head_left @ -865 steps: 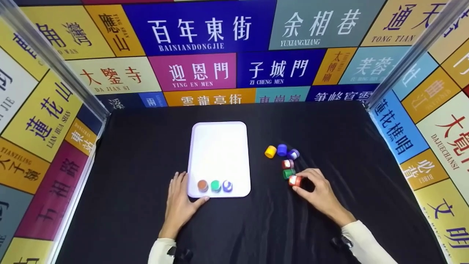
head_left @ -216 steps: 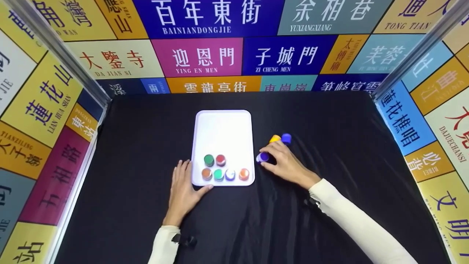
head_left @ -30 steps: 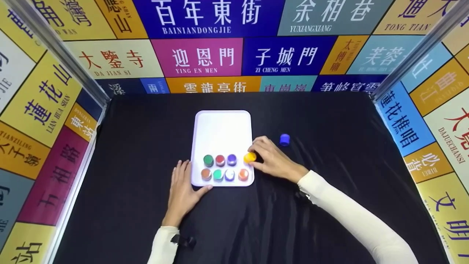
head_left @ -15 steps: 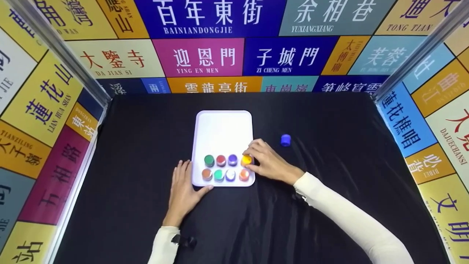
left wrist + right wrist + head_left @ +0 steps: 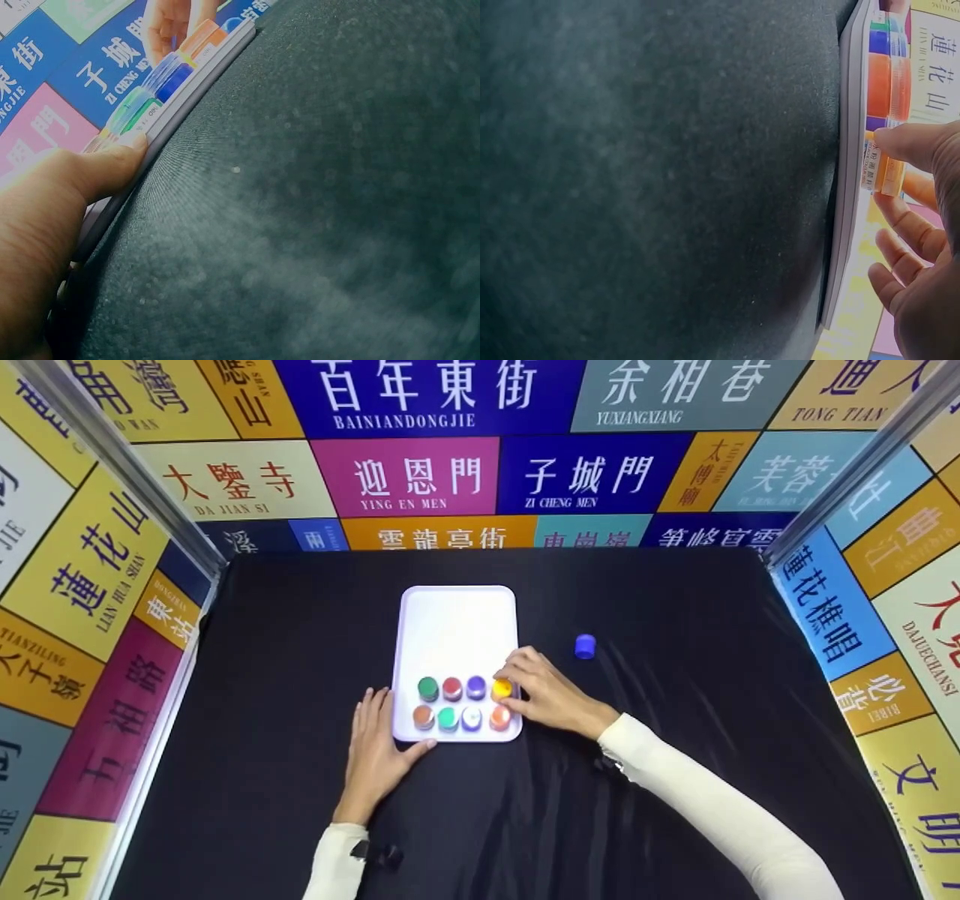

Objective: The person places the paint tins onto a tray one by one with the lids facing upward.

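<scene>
In the head view, my right hand [image 5: 546, 690] pinches a yellow paint jar [image 5: 501, 689] between thumb and fingers. That jar stands on the white tray [image 5: 457, 630], at the right end of the back row. Beside it are a purple jar [image 5: 476, 687], a red jar [image 5: 452, 688] and a dark green jar [image 5: 427, 688]. Closer to me stand a brown jar [image 5: 424, 717], a light green jar [image 5: 448, 718], a blue jar with a whitish top [image 5: 472, 718] and an orange jar [image 5: 499, 717]. My left hand [image 5: 373, 754] rests against the tray's near left corner, fingers extended, thumb on the front edge [image 5: 135, 146].
One blue jar [image 5: 585, 646] stands on the black cloth [image 5: 645, 607] to the tray's right. Panels with Chinese lettering [image 5: 420, 476] enclose the back and sides. Metal posts [image 5: 832, 472] rise at the back corners.
Over the longer span, jars from the right moved into two tray rows. In the last second, my right hand brought the yellow jar leftward onto the tray beside the purple one. The left hand stayed put.
</scene>
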A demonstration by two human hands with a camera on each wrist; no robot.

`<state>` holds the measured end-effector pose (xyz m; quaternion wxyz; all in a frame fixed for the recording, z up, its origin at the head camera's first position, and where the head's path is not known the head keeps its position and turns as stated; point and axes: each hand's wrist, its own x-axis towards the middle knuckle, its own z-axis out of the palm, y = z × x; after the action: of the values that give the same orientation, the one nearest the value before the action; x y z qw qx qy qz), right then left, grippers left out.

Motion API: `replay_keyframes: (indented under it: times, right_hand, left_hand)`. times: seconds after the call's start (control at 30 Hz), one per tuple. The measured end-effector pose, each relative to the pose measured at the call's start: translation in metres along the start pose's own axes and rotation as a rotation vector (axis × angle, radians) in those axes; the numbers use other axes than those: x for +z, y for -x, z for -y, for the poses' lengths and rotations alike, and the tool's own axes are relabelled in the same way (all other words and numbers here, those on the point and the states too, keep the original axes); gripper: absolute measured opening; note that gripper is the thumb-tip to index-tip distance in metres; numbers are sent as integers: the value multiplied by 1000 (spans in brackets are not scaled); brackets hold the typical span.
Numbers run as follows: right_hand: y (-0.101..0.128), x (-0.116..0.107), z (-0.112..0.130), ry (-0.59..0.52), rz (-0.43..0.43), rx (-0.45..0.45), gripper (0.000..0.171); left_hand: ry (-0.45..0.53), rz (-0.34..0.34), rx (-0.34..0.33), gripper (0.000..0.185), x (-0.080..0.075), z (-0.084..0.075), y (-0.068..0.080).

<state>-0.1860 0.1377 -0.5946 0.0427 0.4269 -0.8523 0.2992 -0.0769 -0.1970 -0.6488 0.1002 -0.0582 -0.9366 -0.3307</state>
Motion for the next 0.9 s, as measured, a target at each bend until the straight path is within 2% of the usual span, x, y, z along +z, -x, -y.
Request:
replay_keyframes:
  times: [0.47, 0.9]
  right_hand:
    - [5, -11, -7, 18, -37, 4, 38]
    - [26, -31, -32, -5, -61, 129, 39]
  left_hand:
    - [2, 6, -5, 115, 0, 0, 0]
    - [0, 3, 3, 115, 1, 1, 1]
